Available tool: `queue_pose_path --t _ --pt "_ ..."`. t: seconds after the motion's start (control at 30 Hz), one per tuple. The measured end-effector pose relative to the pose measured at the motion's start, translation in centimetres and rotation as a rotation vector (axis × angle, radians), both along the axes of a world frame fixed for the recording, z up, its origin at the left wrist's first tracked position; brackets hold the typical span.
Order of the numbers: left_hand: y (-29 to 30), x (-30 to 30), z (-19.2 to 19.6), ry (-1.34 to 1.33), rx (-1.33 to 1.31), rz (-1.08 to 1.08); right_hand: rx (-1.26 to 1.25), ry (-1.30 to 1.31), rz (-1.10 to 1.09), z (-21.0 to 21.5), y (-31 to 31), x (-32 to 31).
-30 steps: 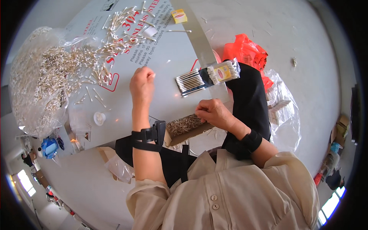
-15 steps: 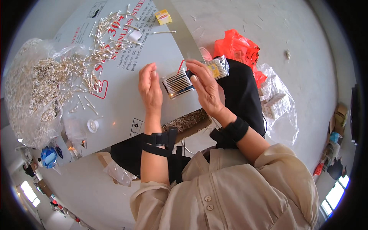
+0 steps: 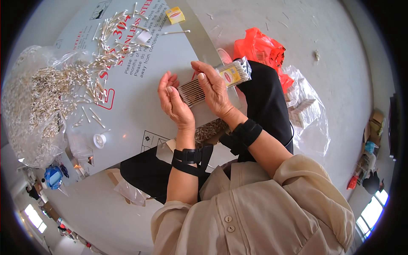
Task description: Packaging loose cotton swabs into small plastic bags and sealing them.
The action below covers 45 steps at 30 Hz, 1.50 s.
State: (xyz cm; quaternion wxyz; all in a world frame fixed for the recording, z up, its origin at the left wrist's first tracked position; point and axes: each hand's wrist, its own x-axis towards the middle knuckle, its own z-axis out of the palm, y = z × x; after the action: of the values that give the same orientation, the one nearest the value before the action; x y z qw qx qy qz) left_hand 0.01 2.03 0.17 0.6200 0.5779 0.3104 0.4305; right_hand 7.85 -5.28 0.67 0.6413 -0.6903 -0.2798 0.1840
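My right hand (image 3: 217, 90) is wrapped over a flat pack of cotton swabs (image 3: 193, 90), thumb on top. From its right side sticks out the clear-wrapped end with a yellow label (image 3: 231, 75). To the left of that hand the swab sticks lie side by side in a neat row. My left hand (image 3: 177, 104) is cupped at the left end of the row, its palm and thumb against the end and its fingers slightly curled. How far those fingers reach behind the pack is hidden. Both hands are above the film-covered metal table (image 3: 140, 108).
A clear bag (image 3: 36, 106) spills loose swabs (image 3: 106, 51) over the table's left side. A white spool (image 3: 99, 140) and small yellow box (image 3: 175, 15) lie there too. Below the edge is an open box (image 3: 208, 131) of brownish sticks. Red bag (image 3: 259, 46) and clear bag (image 3: 308, 110) stand right.
My left hand has moved right, from apart to touching the end of the swab row. The pack has tilted a little, and more of its yellow label shows beyond my right hand.
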Motion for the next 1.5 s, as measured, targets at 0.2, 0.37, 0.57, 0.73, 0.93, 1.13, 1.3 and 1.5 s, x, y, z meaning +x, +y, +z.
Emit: queue_pose_path --t 0.2,0.37,0.57,0.73,0.93,1.13,1.3,1.5 --pt "-0.2 0.0 -0.1 0.022 0.015 0.028 0.041 0.013 -0.036 -0.3 0.1 -0.2" --pt "-0.2 0.1 -0.1 0.049 0.051 0.047 0.012 0.003 -0.048 -0.1 0.1 -0.4" --pt "0.4 -2.1 1.1 0.266 0.368 -0.082 0.073 -0.11 -0.029 1.9 -1.4 1.7" --pt "-1.6 -3.2 2.0 0.976 0.955 -0.362 -0.211 -0.489 -0.051 3.3 -5.1 4.9" --pt "-1.9 -3.4 0.4 1.07 0.946 -0.375 -0.638 -0.946 0.103 2.3 -6.9 6.6" --pt "-1.8 -3.5 0.0 1.104 0.953 -0.368 -0.608 -1.021 0.436 4.4 -5.1 5.6" --pt "-1.8 -3.4 0.1 1.131 0.965 -0.386 -0.523 -1.085 0.549 2.2 -4.6 5.3" --pt "-1.7 -3.4 0.6 1.106 0.938 -0.406 -0.482 -1.166 0.512 1.1 -4.7 5.3"
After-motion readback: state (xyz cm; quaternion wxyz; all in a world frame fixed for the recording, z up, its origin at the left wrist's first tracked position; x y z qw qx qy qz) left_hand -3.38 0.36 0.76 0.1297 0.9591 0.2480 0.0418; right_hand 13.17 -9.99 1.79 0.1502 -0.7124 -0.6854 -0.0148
